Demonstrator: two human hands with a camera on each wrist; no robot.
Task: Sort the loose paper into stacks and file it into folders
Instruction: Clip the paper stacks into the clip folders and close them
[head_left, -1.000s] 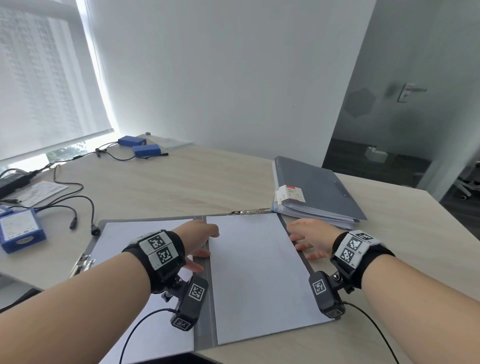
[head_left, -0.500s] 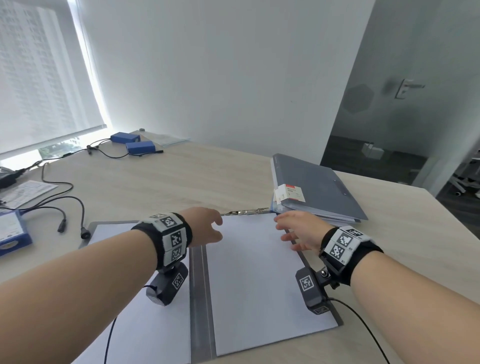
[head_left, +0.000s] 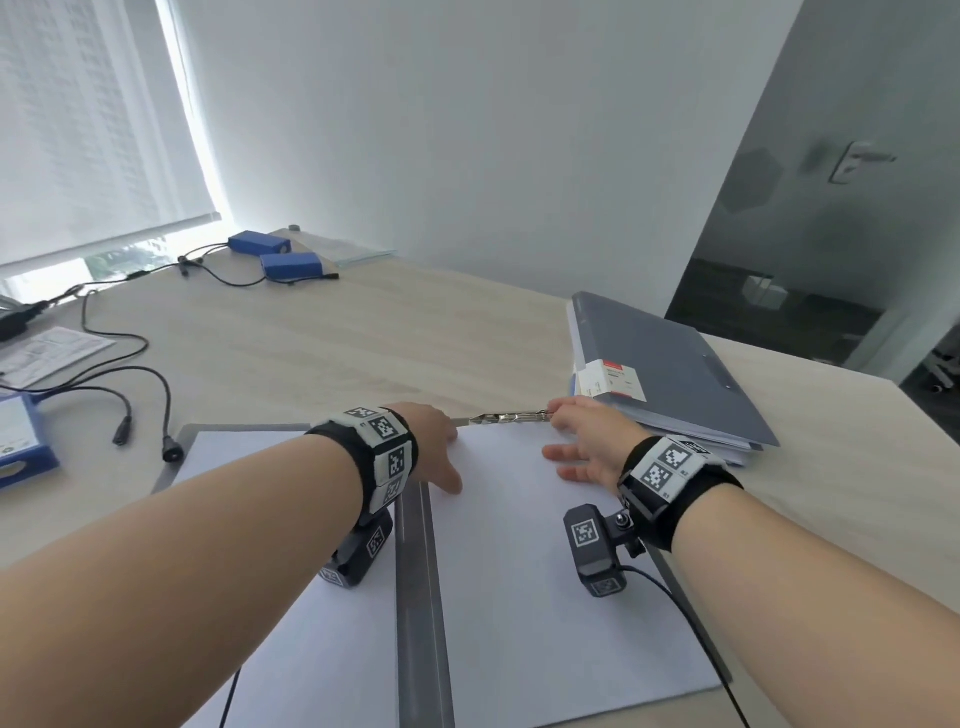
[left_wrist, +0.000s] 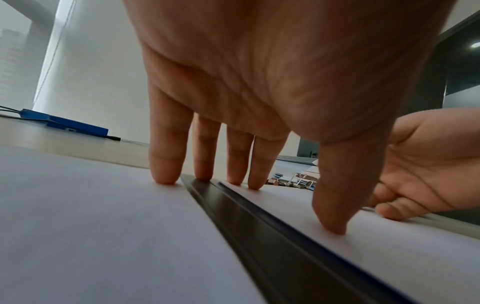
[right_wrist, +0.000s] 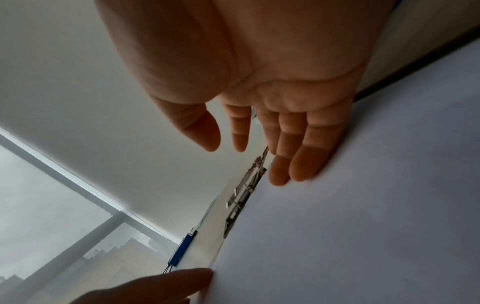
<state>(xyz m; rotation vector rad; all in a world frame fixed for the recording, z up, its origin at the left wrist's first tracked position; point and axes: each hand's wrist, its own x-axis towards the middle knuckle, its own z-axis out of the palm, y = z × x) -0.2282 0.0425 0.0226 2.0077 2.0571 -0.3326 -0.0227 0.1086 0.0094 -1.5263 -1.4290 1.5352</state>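
Left hand (head_left: 434, 447) spread, straight fingertips (left_wrist: 163, 174) pressing white paper sheets (head_left: 545, 571) and the dark grey spine of the open grey folder (head_left: 418, 597) under both hands. Right hand (head_left: 587, 441) open, fingers flat on the right sheet's far edge, beside the metal clip (head_left: 511, 417). Closed grey folder stack (head_left: 670, 379) just beyond the right hand.

Pale wood desk (head_left: 363, 353) runs back to a plain white wall (head_left: 467, 130). Window (head_left: 78, 130) on the left, roller blind drawn most of the way down, daylight bright along its edge. Dark glass door (head_left: 831, 218) on the right with a lever handle (head_left: 857, 158).
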